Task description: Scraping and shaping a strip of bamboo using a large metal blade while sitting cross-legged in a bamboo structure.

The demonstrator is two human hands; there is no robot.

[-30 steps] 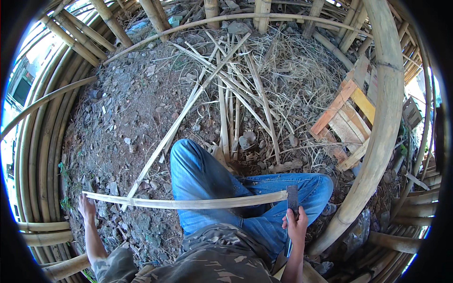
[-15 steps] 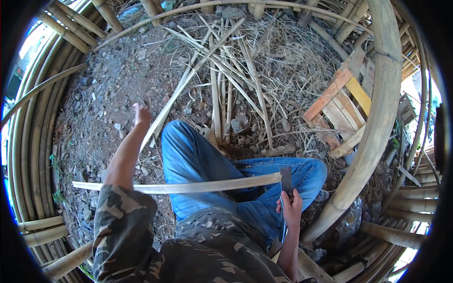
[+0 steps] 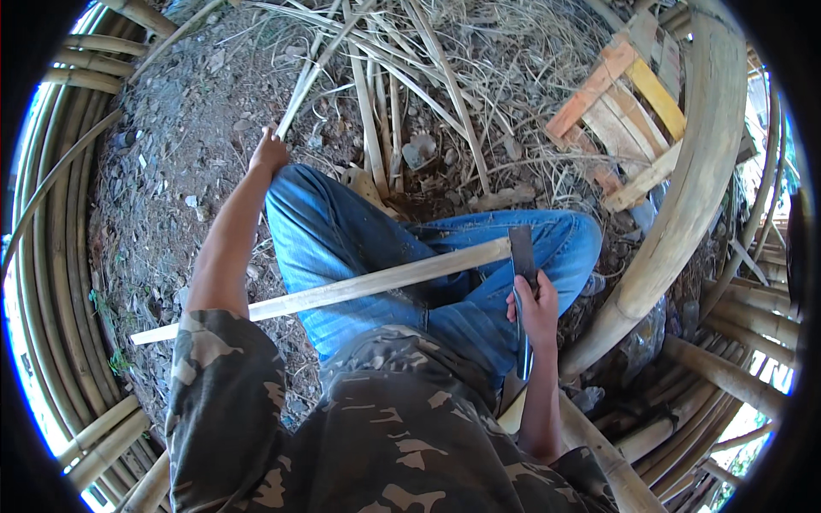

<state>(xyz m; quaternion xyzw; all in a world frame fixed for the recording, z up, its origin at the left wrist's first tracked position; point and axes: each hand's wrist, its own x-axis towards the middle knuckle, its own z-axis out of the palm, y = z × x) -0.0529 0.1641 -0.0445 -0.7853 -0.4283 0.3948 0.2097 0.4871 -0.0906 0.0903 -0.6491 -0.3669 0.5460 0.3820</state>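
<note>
My left hand (image 3: 270, 150) is stretched forward past my left knee, its fingers closed on a long pale bamboo strip (image 3: 301, 101), one of several lying on the ground ahead. The hand hides part of that strip. In my right hand (image 3: 538, 309), over my right thigh, is a long, dark, flat knife (image 3: 521, 248). Its broad dark end points away from me, and a shiny part sticks out below the fist. Another bamboo strip (image 3: 376, 282) rests slantwise across my lap. Its right end meets the knife, and its left end passes beneath my left forearm.
More split bamboo strips (image 3: 445, 85) and thin shavings (image 3: 530, 60) cover the ground ahead. A broken wooden crate (image 3: 611, 128) lies at the right. A thick curved bamboo pole (image 3: 684, 205) arches along my right side. Stacked bamboo poles (image 3: 64, 222) line the left.
My left hand has moved onto a bamboo strip on the ground and closed. The strip across my lap has tilted, its right end higher in view. My right hand still holds the knife.
</note>
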